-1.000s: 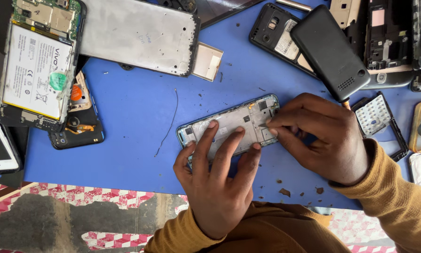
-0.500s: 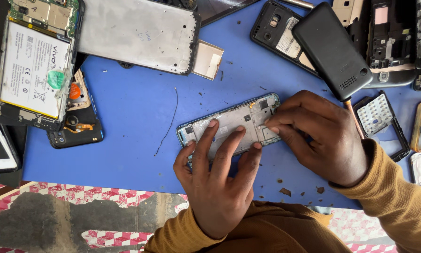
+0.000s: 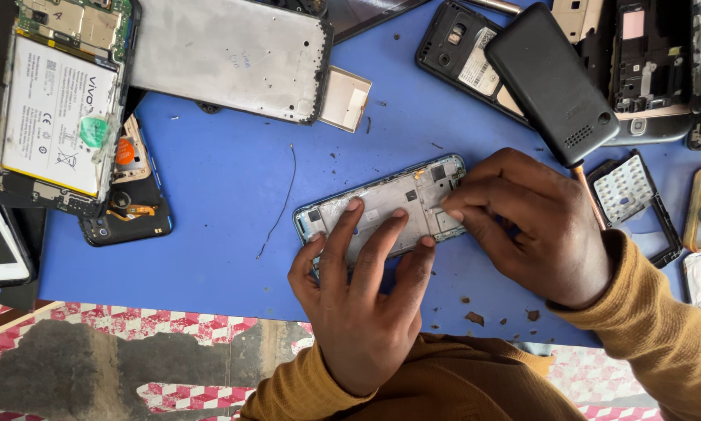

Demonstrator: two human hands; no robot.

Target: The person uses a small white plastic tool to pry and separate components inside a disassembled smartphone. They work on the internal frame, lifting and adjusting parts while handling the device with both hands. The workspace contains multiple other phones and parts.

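Note:
A bare phone frame (image 3: 393, 204) with a light-blue rim lies slantwise on the blue mat (image 3: 210, 210). My left hand (image 3: 362, 300) presses down on its middle with the fingers spread and the thumb against the left end. My right hand (image 3: 534, 226) has its fingertips pinched together on the frame's upper right end. A thin brown shaft (image 3: 588, 195) shows behind the right knuckles; I cannot tell whether the hand holds it.
Phone parts ring the mat: a phone with an exposed white battery (image 3: 54, 109) at left, a small black board (image 3: 128, 206), a grey metal plate (image 3: 226, 58), a black back cover (image 3: 549, 78), a keypad frame (image 3: 631, 199). A thin black wire (image 3: 280, 203) and crumbs lie loose.
Both hands stay on the phone frame. The right fingertips have shifted only slightly at its right end.

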